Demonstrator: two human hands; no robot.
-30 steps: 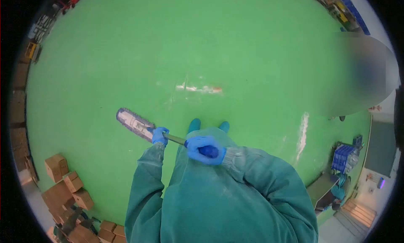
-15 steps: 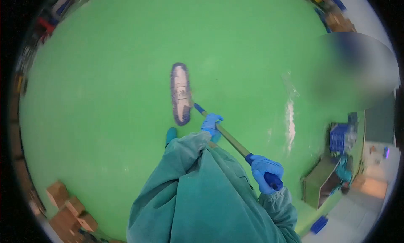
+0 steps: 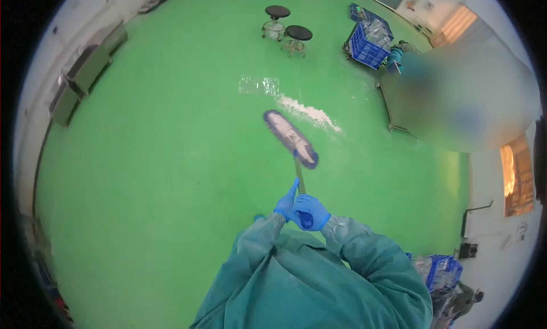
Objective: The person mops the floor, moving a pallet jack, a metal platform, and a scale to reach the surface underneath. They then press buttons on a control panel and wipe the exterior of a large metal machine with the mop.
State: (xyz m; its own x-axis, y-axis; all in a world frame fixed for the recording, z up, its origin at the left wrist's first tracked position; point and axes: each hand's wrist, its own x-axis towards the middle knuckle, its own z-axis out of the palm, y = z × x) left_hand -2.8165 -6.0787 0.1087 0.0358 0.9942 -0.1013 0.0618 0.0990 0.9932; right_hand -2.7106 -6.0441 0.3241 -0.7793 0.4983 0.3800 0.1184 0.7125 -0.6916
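A flat dust mop (image 3: 282, 129) with a pale top and a blue-purple fringe lies on the green floor ahead of me, tilted down to the right. Its handle (image 3: 301, 181) runs back toward my body, strongly foreshortened. In a blue glove, my right hand (image 3: 311, 212) is wrapped around the blue end of the handle. My left hand (image 3: 286, 205), also gloved in blue, is closed around the handle just beside it, one digit stretched along it. Just beyond the mop head is a streak of white material (image 3: 310, 112), with clear plastic film (image 3: 259, 85) at its far left end.
Two round black-topped stools (image 3: 297, 33) stand farther ahead. A blue crate (image 3: 369, 48) of clear plastic items is on a wheeled cart at upper right, near a large blurred patch. Metal cabinets (image 3: 90, 69) line the left wall. Another blue crate (image 3: 444, 272) sits at lower right.
My view has turned right, bringing the white streak and stools ahead. The mop head has swung near the streak. My hands have come close together on the handle.
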